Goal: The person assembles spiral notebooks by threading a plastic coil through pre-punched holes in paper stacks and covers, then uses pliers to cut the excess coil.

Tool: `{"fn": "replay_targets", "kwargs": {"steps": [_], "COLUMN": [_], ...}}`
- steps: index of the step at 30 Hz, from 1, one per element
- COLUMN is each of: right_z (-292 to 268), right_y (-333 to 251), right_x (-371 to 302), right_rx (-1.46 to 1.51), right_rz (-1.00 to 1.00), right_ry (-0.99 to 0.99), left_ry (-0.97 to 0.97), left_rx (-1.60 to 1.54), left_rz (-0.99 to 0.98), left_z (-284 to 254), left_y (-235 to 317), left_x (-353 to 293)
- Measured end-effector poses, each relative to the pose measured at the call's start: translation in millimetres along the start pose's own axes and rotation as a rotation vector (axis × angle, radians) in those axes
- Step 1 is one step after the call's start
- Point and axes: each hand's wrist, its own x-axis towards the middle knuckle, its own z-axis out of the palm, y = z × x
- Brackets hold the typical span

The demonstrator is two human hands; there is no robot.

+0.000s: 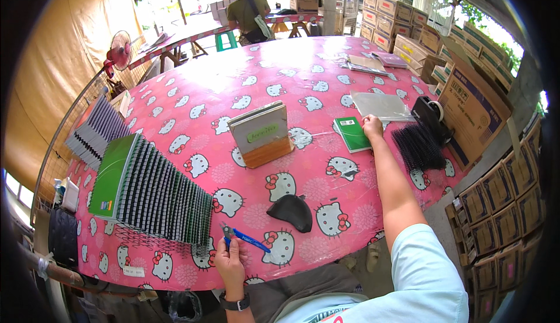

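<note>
My left hand (pixel 229 260), near the table's front edge, is closed around a pair of blue-handled cutting pliers (pixel 249 241), jaws pointing away from me. Reaching out to the right, my right hand (pixel 372 126) grips the right edge of a green notebook (pixel 350 135) lying on the table. Left of the pliers rises a tall stack of spiral-bound notebooks (pixel 160 189), a green cover on its near-left end. Black spiral coils (pixel 415 148) lie in a heap right of my right forearm. Clear plastic sheets (pixel 382 107) rest just beyond the hand.
A wooden stand (pixel 268 154) holding upright boards is mid-table, with a black curved object (pixel 290 212) nearer me. A black tape dispenser (pixel 431 117) and an open carton (pixel 472 113) border the right side. More notebooks (pixel 98 131) stand far left. Another person (pixel 248 16) sits beyond.
</note>
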Motion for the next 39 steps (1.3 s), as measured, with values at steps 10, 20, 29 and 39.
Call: {"fn": "replay_targets", "kwargs": {"steps": [10,20,29,39], "right_z": [0.1,-2.1,-17.8,-27.9], "right_y": [-20.1,-32.4,-64.7,-132.1], "right_x": [-63.6,-54.2,-108.8,-251.5], "right_rx": [-0.175,-0.521,-0.18,-0.065], "right_rz": [-0.682,-0.359,-0.715,-1.116], "right_ry": [-0.176,-0.394,0.098,-0.544], "left_ry": [0.0,0.039,0.027,-0.051], "left_rx": [0.012,-0.003,-0.119,-0.331], "left_rz": [0.025,0.043,0.052,-0.005], "left_z": [-3.0,-0.7,-0.5,-15.3], "left_y": [0.0,2.6,5.1,26.8], "left_x": [-2.5,-4.5,-3.5,-26.7]}}
